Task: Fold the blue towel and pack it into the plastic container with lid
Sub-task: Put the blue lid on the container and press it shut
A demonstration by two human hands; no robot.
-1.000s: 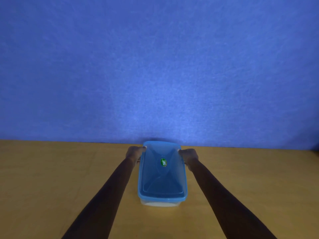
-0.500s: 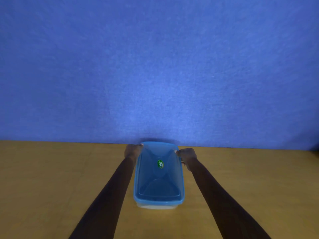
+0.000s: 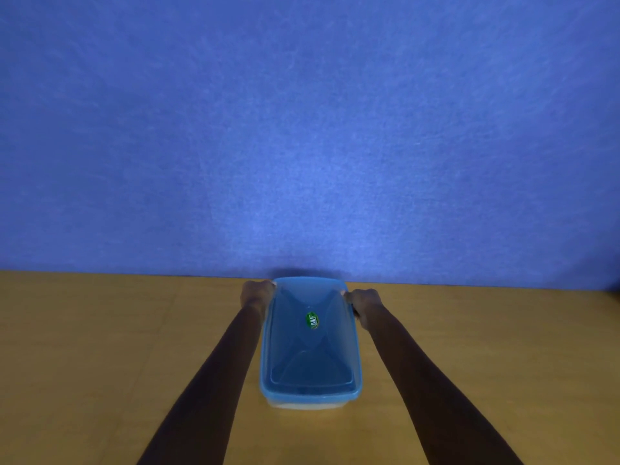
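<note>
A blue wall [image 3: 302, 129] fills the upper part of the view, and a yellow-brown table [image 3: 100, 347] runs beneath it. On the table, its far end close to the wall, sits the plastic container [image 3: 310, 405], long axis pointing away from the person, capped by a translucent blue lid [image 3: 310, 357] with a small green sticker [image 3: 312, 320] near its far half. The blue towel cannot be made out; the tinted lid hides whatever lies inside, so whether it is packed cannot be told.

Both arms reach forward symmetrically, 1 on each side, probably to press or steady the lid's far corners evenly. The left hand [image 3: 256, 294] is curled against the far left corner of the lid, fingers wrapped at the rim. The right hand [image 3: 364, 301] grips the far right edge likewise. Both appear clamped on the lid, though the fingertips are too small to read clearly.
</note>
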